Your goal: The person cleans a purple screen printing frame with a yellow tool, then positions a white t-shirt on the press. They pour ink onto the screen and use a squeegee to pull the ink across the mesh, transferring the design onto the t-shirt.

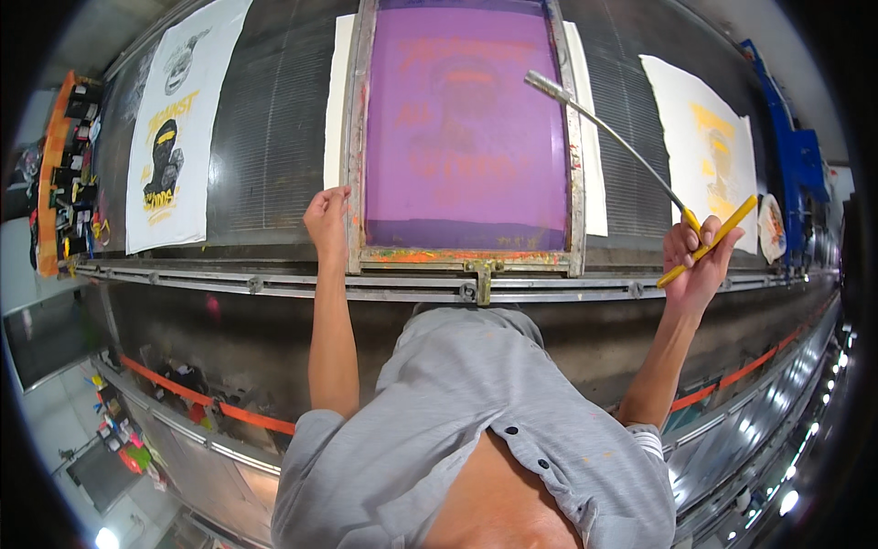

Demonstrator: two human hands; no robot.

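A screen-printing frame point(576, 183) with purple mesh point(466, 119) lies in front of me on the long dark printing table. Faint lettering and a figure show in the mesh. At the frame's left rail, my left hand point(326, 222) is closed, its fingertips on the rail's edge. Off to the right, my right hand point(697, 261) grips the yellow handle of a long-necked metal tool point(622, 137), which looks like a gas torch. Its thin neck reaches up and left, and the silver cylindrical head point(547, 87) hangs over the frame's right side. White fabric point(590, 137) shows beneath the frame.
Printed white fabric point(187, 119) lies at the left, another piece with yellow print point(709, 146) at the right. Beside that sits a stained white dish point(772, 229). A metal rail point(384, 286) with a clamp point(483, 282) runs along the table's near edge. Parallel tables stand behind me.
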